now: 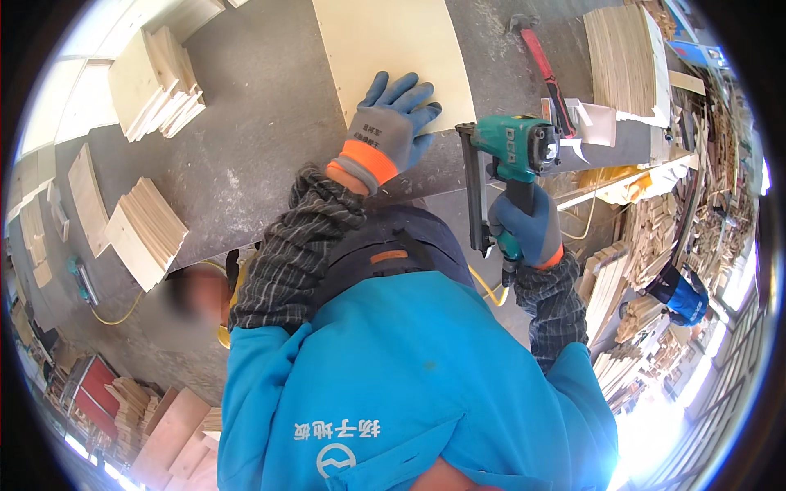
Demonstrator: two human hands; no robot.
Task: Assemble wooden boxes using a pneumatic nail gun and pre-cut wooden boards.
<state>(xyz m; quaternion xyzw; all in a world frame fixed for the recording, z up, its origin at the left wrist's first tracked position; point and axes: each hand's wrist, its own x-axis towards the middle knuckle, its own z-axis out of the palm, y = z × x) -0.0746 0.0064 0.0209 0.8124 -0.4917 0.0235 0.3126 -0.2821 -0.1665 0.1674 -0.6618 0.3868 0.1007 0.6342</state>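
Gloved in grey and blue, my left hand [393, 123] lies with its fingers spread on the near end of a pale wooden board [393, 49]. The board rests flat on the dark worktable [254, 106]. My right hand [528, 225], in a similar glove, is wrapped round the handle of a green pneumatic staple gun [512, 143]. The gun is upright, with its long dark magazine on the left side, just right of the board's near corner. A yellow air hose [491, 293] shows below its handle.
A red-handled hammer [544, 69] lies beyond the gun, beside a white open box [596, 123]. Stacked thin boards [622, 61] stand far right, with more board stacks [155, 82] at left. Another nail gun [82, 278] lies far left. Another person [201, 295] is at lower left.
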